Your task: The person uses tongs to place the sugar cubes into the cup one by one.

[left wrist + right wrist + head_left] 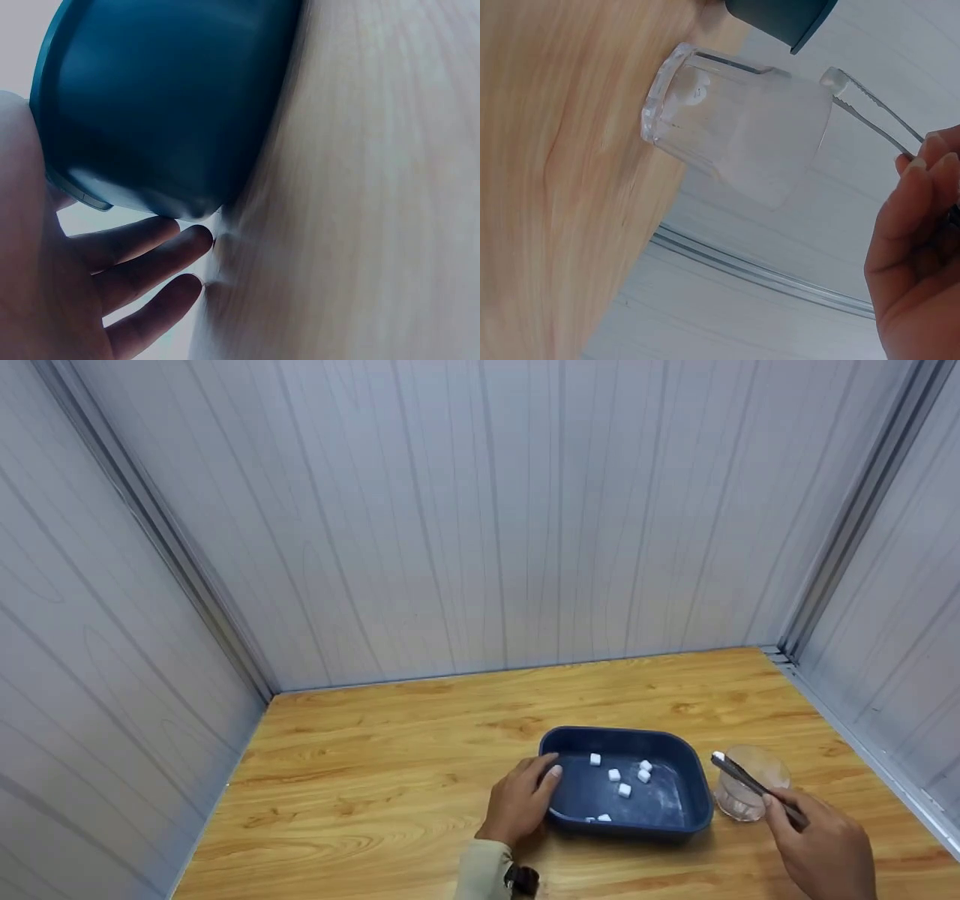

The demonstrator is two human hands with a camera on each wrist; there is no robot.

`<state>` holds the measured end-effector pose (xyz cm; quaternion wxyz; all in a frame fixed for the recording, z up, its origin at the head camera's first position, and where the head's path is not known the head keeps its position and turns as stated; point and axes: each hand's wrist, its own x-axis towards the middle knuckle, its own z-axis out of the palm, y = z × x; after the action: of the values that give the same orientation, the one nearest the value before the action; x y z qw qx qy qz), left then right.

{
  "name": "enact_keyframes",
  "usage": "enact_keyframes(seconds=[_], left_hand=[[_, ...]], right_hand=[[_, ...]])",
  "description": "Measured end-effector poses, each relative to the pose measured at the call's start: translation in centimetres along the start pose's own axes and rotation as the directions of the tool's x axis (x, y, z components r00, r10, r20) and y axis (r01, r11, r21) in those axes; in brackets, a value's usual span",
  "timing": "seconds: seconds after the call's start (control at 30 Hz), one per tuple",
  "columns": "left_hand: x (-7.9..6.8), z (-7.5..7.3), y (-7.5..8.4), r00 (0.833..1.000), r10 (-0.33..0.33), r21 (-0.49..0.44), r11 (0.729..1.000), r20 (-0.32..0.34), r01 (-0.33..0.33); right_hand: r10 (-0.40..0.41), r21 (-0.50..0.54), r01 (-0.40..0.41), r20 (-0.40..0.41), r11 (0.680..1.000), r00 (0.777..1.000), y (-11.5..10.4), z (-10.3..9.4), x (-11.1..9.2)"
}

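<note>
At the left end of a dark blue rectangular tub [626,830] on the table, my left hand [517,802] grips the rim with the thumb over the edge. The left wrist view shows its other fingers [154,270] spread beside the tub's outer wall [165,97]. My right hand [825,840] holds metal tongs [739,774]. A white cube [832,79] is pinched between the tongs' tips, at the rim of a clear glass [735,120]. Something white shows near the glass's base. Several white cubes [625,790] lie scattered in the tub.
The wood-grain table [360,780] extends to the left of the tub. Pale panelled walls [450,525] stand behind and at both sides. Just right of the tub is the glass, close to its wall.
</note>
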<state>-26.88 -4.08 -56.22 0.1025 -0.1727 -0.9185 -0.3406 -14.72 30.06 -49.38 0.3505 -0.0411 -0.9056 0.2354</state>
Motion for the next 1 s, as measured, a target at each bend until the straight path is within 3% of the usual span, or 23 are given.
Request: enact_keyframes(seconds=[1.0], left_hand=[[-0.1,-0.2,0.1,1.000,0.001,-0.032,0.999,0.007,-0.001]], right_hand=[[0.094,-0.014,-0.095,-0.049,0.995,0.994,1.7,-0.4,0.0]])
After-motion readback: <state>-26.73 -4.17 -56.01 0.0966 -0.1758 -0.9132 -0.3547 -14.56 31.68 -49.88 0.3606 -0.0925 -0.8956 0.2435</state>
